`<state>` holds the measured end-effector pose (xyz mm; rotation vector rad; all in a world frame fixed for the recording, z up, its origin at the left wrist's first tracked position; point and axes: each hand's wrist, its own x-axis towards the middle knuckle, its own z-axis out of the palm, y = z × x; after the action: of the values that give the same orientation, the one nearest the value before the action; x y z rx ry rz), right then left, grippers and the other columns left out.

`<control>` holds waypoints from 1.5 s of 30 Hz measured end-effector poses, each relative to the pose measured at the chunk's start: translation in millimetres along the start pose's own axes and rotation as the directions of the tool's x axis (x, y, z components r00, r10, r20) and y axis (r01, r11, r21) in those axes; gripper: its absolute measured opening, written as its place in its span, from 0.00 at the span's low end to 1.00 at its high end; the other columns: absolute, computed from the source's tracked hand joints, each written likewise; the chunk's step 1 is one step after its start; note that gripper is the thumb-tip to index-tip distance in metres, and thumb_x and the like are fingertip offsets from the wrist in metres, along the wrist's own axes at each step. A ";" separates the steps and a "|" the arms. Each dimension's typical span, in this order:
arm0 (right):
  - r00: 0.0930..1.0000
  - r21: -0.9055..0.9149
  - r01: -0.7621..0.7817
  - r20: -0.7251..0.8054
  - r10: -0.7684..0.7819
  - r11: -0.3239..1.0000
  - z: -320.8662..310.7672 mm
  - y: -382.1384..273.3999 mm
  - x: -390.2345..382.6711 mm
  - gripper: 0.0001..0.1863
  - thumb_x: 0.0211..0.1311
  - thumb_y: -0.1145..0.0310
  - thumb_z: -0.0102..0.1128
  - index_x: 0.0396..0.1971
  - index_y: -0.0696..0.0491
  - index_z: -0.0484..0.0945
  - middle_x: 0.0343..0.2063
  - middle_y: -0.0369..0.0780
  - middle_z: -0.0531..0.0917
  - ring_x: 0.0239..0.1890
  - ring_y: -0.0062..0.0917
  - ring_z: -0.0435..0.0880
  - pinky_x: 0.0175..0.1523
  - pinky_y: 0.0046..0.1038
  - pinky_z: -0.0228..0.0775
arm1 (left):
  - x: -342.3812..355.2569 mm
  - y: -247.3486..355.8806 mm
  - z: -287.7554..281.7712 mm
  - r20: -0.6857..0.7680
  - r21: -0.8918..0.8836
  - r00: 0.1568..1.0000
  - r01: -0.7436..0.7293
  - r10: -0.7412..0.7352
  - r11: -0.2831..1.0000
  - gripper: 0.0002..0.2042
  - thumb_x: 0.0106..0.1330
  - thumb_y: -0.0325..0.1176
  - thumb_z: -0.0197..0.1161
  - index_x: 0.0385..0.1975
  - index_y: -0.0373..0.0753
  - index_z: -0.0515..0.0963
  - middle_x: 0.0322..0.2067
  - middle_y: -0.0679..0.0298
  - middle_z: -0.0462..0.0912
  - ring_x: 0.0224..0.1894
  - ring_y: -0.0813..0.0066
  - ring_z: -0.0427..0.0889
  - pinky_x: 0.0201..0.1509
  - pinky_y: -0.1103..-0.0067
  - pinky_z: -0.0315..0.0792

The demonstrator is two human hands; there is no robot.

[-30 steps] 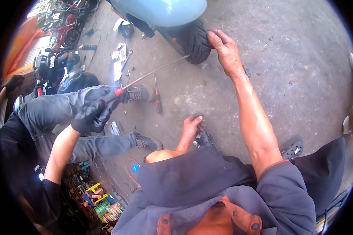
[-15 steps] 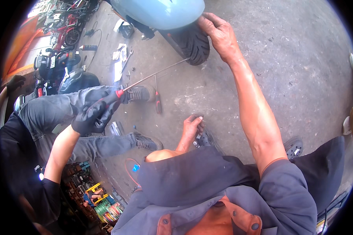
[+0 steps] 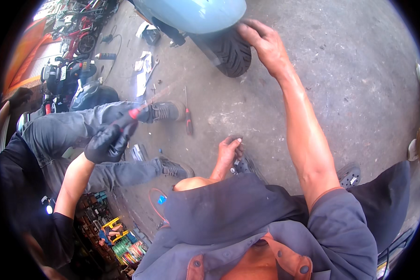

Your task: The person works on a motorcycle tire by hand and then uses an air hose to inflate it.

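My right hand (image 3: 265, 46) reaches far forward, its fingers bent against the right side of a black tyre (image 3: 233, 55), just under a light blue fender (image 3: 198, 14). Part of the fingers is hidden by the tyre. Lower down, my left hand (image 3: 229, 150) hangs beside my shoe with loosely curled fingers and nothing visible in them. To the left, a co-worker's black-gloved hand (image 3: 106, 142) holds a red-and-black screwdriver (image 3: 133, 113); its shaft is smeared by motion. A second screwdriver (image 3: 188, 122) lies on the floor near the co-worker's shoe.
The co-worker's legs (image 3: 121, 175) stretch in from the left. Paper scraps (image 3: 142, 77), a wrench (image 3: 153, 66) and small metal parts lie on the concrete floor. Motorcycle parts (image 3: 91, 95) crowd the upper left. Tool trays (image 3: 95, 212) stand at lower left, and another person's shoe (image 3: 412, 150) shows at right.
The co-worker's screwdriver has come away from the tyre and swung back left. The tyre and fender have shifted slightly right, showing more tread. My right hand stays at the tyre; my left is still.
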<state>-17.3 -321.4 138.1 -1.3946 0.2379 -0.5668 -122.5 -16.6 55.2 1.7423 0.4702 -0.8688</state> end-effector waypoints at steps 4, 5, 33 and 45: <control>0.995 0.103 -0.101 -0.004 0.102 0.990 -3.2 17.5 -17.3 0.27 0.62 0.48 0.55 0.47 0.59 0.78 0.39 0.41 0.82 0.44 0.25 0.79 0.52 0.28 0.68 | 0.4 2.6 5.3 0.012 -0.016 1.000 -0.002 0.003 1.000 0.14 0.63 0.33 0.60 0.45 0.33 0.74 0.21 0.61 0.77 0.16 0.77 0.73 0.15 0.80 0.66; 0.994 0.107 -0.111 -0.011 0.113 0.988 -2.4 18.3 -17.0 0.27 0.62 0.48 0.56 0.46 0.59 0.78 0.38 0.40 0.82 0.43 0.24 0.78 0.52 0.27 0.68 | 1.1 2.6 4.9 0.019 -0.016 1.000 -0.002 0.002 1.000 0.14 0.63 0.33 0.60 0.45 0.33 0.74 0.21 0.61 0.77 0.16 0.77 0.73 0.15 0.80 0.66; 0.998 0.070 -0.047 -0.038 0.049 0.996 -1.1 15.6 -7.3 0.26 0.62 0.48 0.55 0.42 0.59 0.79 0.32 0.39 0.81 0.36 0.22 0.76 0.46 0.27 0.68 | 5.7 -4.6 1.6 0.016 -0.024 1.000 -0.017 0.018 1.000 0.15 0.63 0.33 0.60 0.45 0.31 0.74 0.21 0.59 0.77 0.16 0.77 0.73 0.15 0.80 0.67; 0.998 0.230 -0.058 0.025 0.054 0.972 -1.2 -4.4 10.3 0.28 0.61 0.48 0.55 0.47 0.59 0.77 0.40 0.40 0.81 0.44 0.25 0.78 0.48 0.27 0.69 | 2.9 -1.9 -3.7 -0.017 -0.017 1.000 0.002 -0.003 1.000 0.16 0.62 0.33 0.60 0.47 0.32 0.74 0.21 0.60 0.77 0.16 0.78 0.73 0.15 0.80 0.67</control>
<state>-10.1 -328.0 143.9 -1.1644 0.1890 -0.5172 -120.7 -12.8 52.3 1.7352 0.4898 -0.8498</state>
